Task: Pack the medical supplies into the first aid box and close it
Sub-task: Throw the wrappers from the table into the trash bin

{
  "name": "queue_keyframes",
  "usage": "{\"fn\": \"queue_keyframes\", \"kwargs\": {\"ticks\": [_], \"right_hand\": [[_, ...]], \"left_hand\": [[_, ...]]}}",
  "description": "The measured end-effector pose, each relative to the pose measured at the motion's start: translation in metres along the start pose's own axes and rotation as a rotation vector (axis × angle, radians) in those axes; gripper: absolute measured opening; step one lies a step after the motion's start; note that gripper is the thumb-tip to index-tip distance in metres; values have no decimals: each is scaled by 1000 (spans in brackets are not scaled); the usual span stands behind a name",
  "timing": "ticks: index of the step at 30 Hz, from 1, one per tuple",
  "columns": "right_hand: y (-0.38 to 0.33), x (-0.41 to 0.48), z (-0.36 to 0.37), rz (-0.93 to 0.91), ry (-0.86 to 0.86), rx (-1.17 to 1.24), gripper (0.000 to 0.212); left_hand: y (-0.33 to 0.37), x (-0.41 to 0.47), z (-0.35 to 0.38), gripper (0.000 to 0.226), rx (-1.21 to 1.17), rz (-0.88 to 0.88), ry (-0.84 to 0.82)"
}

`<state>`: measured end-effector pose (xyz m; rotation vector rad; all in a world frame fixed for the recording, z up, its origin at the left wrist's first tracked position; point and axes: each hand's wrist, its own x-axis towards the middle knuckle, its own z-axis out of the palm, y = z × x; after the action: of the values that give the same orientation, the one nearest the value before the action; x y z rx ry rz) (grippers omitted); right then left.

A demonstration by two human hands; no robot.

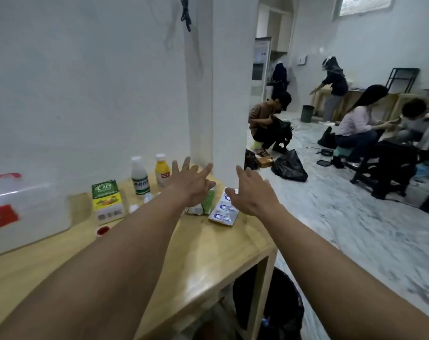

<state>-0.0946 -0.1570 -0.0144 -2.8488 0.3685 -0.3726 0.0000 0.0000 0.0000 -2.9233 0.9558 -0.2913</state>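
Above the far end of the wooden table [208, 256], the left hand [191, 185] and right hand [252, 192] hover with fingers spread apart, holding nothing, over a green sachet [207, 202] and a blister strip [223, 211] lying side by side. Both packets look light, thin and flexible, with foil likely slippery, so pinching each by an edge seems soundest. Well apart at the left stands the translucent first aid box [29, 212], lid apparently shut, with the green carton [107, 200] and two bottles [140, 176] between.
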Motion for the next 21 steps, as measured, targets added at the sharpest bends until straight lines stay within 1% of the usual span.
{"fn": "queue_keyframes", "kwargs": {"ticks": [4, 8, 11, 15, 19, 21], "right_hand": [[6, -3, 17, 32, -104, -1, 77], [11, -2, 24, 82, -93, 48, 59], [14, 0, 23, 96, -114, 96, 55], [13, 2, 19, 100, -88, 194, 47], [15, 4, 17, 133, -8, 289, 22], [19, 6, 14, 162, 16, 350, 10]], "left_hand": [[-3, 12, 13, 66, 4, -22, -97], [-1, 22, 24, 73, 5, -47, -189], [1, 26, 23, 71, -36, -89, -221], [4, 32, 17, 61, -102, -105, -202], [4, 32, 10, 48, -210, -132, -150], [3, 32, 9, 47, -246, -136, -121]]}}
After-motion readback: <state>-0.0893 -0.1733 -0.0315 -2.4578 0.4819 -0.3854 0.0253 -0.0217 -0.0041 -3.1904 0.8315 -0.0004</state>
